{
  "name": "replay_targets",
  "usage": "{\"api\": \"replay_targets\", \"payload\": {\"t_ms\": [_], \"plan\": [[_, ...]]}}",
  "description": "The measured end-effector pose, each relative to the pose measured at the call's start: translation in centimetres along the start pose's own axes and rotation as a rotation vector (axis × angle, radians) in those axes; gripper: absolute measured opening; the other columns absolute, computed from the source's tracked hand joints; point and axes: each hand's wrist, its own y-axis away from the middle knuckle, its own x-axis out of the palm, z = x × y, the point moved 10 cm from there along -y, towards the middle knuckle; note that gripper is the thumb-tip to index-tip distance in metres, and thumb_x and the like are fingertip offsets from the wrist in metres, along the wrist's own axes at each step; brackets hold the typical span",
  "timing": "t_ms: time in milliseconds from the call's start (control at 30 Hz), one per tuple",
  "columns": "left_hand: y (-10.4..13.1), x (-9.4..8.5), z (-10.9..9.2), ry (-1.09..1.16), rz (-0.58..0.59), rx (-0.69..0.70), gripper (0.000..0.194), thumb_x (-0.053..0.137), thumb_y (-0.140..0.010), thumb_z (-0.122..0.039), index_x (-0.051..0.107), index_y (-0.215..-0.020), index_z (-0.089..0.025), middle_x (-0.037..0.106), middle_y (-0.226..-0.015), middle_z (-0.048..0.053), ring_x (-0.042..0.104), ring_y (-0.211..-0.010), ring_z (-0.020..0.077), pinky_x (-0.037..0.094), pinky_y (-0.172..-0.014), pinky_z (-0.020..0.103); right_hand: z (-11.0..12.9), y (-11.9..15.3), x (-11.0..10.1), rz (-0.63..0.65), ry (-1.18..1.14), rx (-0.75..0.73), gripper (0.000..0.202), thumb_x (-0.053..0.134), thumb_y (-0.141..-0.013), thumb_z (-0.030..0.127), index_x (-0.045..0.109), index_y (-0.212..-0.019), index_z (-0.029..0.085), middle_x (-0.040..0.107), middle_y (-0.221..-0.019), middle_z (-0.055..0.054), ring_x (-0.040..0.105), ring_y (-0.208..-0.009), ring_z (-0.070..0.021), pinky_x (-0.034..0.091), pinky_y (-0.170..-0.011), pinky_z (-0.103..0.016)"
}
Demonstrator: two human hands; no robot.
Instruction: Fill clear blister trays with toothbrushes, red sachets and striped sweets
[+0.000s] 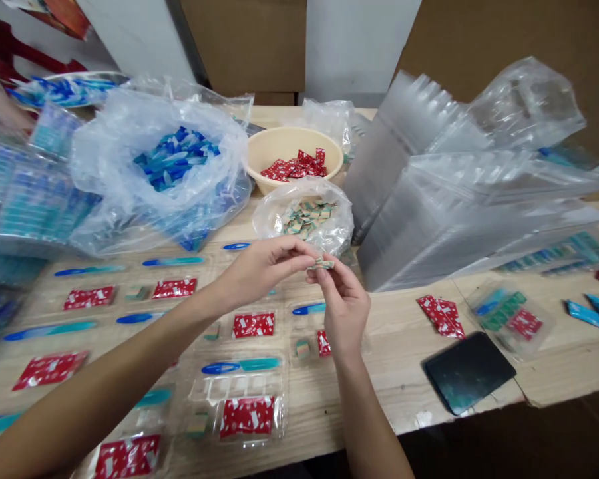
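My left hand [259,269] and my right hand [347,306] meet over the middle of the table. Between their fingertips are small green-and-beige blocks [323,265], pinched from both sides; how many is hard to make out. Just behind the hands, a clear plastic bag [339,229] lies open with many similar blocks [309,216]. Below and left of my hands, clear plastic trays [282,426] lie in rows. Several hold a blue-and-teal pen-like tool [259,364], a red patterned packet [247,417] and a small block [198,424].
Behind stand a cream bowl [259,150] of red packets and a large bag [100,153] of blue tools. Stacked clear trays [409,226] rise on the right. A dark phone-like slab [469,372] lies near the front edge. Filled packs [34,199] pile up at left.
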Motion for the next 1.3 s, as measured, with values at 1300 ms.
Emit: {"api": "replay_targets", "payload": {"t_ms": [1300], "plan": [[1.4,-0.3,1.4,0.206,-0.165,-0.060,0.011,0.061,-0.082,-0.026,0.067,-0.088,-0.018,0.073,-0.091,0.004,0.067,-0.084,0.0150,0.055,-0.079,0.029,1.9,0.8,0.1,-0.019,0.117,-0.213,0.018,0.060,-0.084,0.022,0.067,-0.101,0.027,0.071,-0.089,0.000,0.066,-0.067,-0.0113,0.059,-0.065,-0.029]]}}
